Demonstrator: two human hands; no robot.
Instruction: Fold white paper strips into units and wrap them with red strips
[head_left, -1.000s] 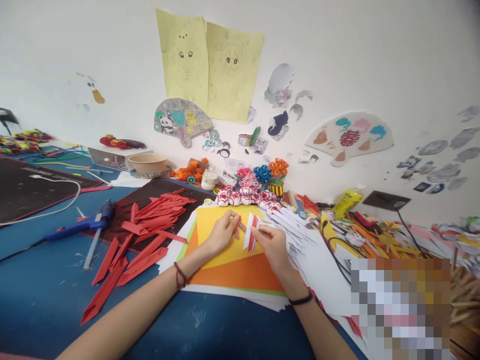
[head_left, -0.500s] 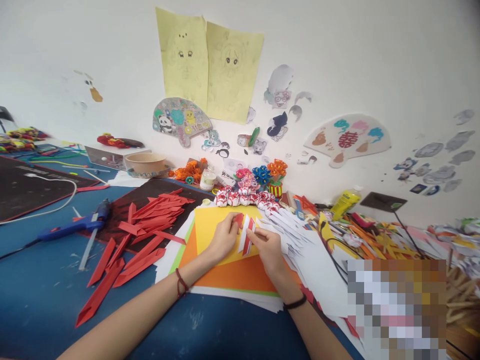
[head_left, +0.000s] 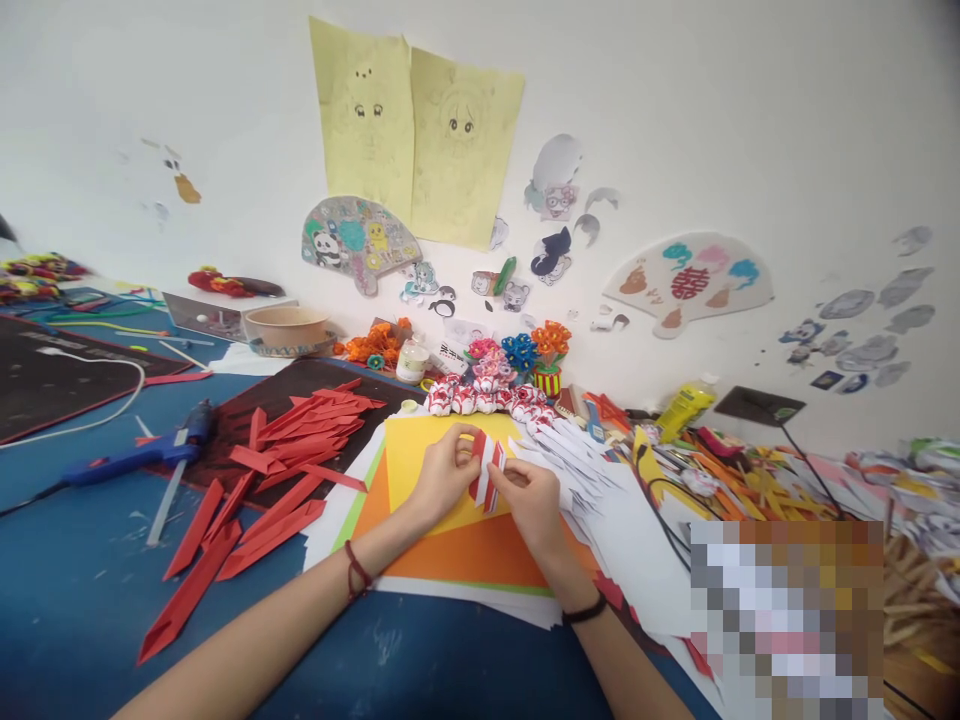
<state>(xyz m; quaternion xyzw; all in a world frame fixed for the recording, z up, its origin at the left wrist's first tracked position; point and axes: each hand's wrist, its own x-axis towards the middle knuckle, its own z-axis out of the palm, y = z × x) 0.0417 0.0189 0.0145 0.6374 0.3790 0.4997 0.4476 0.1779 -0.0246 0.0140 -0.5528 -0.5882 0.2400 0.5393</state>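
My left hand [head_left: 448,472] and my right hand [head_left: 531,492] hold a small piece of red and white folded paper strips [head_left: 486,478] between them. The left fingers pinch its left side; the right thumb and fingers grip its right side. Red and white bands run side by side across it, tilted slightly. Below the hands lies a stack of coloured sheets, with yellow paper [head_left: 409,455] over orange paper [head_left: 465,555]. Folded red paper strips [head_left: 307,430] are heaped to the left, and white paper strips [head_left: 577,460] spread just right of my hands.
A blue glue gun [head_left: 142,455] lies at the left. Behind the paper stack are red-and-white paper pieces [head_left: 487,395], a round bowl [head_left: 285,328] and small flower bunches [head_left: 519,352]. A yellow bottle [head_left: 686,405] and cluttered strips [head_left: 757,470] occupy the right.
The red strip in my left hand now lies against the white and red strips, where it was apart before. My hands have come slightly closer together.
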